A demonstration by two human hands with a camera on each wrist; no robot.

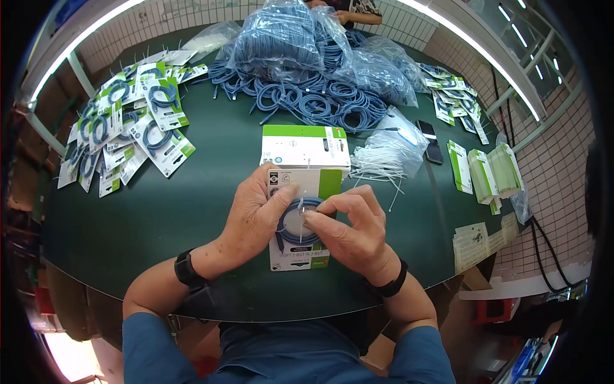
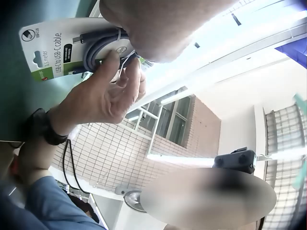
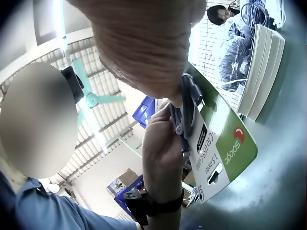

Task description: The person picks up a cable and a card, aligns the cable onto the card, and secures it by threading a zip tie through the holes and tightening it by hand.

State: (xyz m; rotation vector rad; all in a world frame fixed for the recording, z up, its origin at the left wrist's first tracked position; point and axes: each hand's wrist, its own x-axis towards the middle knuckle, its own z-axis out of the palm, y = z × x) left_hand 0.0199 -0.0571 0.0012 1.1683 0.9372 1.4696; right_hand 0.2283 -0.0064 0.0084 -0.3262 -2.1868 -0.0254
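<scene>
Near the table's front edge, the left hand [image 1: 256,208] grips a white and green card [image 1: 326,182] by its upper left side, thumb on the front. A coiled blue-grey cable [image 1: 281,224] lies on the card. Thumb and index finger of the right hand [image 1: 355,230] pinch a thin white tie [image 1: 301,221] at the middle of the coil. In the left wrist view the cable coil [image 2: 88,55] shows beside the right hand [image 2: 98,98]. The right wrist view shows the card [image 3: 223,139] tilted, its cable partly hidden by the right hand [image 3: 144,43].
Behind the card lie a stack of cards [image 1: 304,146], white ties [image 1: 377,163], loose cables [image 1: 313,102] and a bagged cable pile [image 1: 275,41]. Carded cables [image 1: 169,150] spread at left; a phone [image 1: 432,144] and more card stacks [image 1: 483,173] stand at right. Another person's arm [image 1: 361,18] shows at the back.
</scene>
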